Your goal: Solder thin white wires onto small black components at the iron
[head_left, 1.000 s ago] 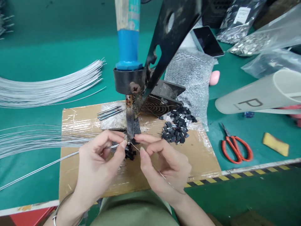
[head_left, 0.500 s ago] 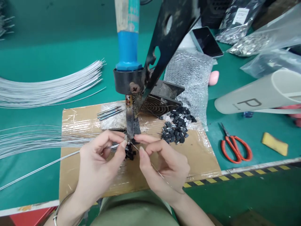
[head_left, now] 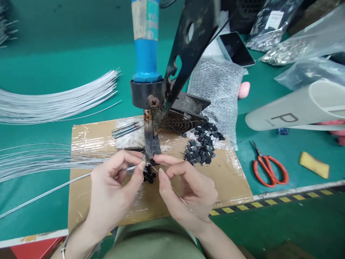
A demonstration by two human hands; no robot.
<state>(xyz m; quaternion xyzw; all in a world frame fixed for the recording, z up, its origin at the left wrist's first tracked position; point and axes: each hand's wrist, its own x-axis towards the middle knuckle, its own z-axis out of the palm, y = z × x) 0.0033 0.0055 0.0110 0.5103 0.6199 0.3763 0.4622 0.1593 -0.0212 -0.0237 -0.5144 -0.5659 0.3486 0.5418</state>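
A blue-handled soldering iron (head_left: pixel 146 59) hangs tip down in a black metal bracket (head_left: pixel 185 54). Just left of its tip, my left hand (head_left: pixel 114 185) is pinched on a thin white wire (head_left: pixel 45 197) that trails off to the lower left. My right hand (head_left: pixel 190 190) pinches a fine strand of solder wire (head_left: pixel 176 194), whose end reaches the iron's tip. Fingertips of both hands sit close around the tip, so the exact joint there is too small to make out. Beneath them lie black connectors (head_left: pixel 148 175) on wire ends.
A cardboard sheet (head_left: pixel 226 180) covers the bench under the work. Loose black connectors (head_left: pixel 201 153) are piled beside a small fan (head_left: pixel 180 117). White wire bundles (head_left: pixel 56 102) lie left. Red-handled scissors (head_left: pixel 269 169), a yellow sponge (head_left: pixel 314 164) and a pale cup (head_left: pixel 285 108) are right.
Both hands keep nearly the same position at the iron's tip. My right thumb has shifted very slightly to the left; the view itself has moved a little.
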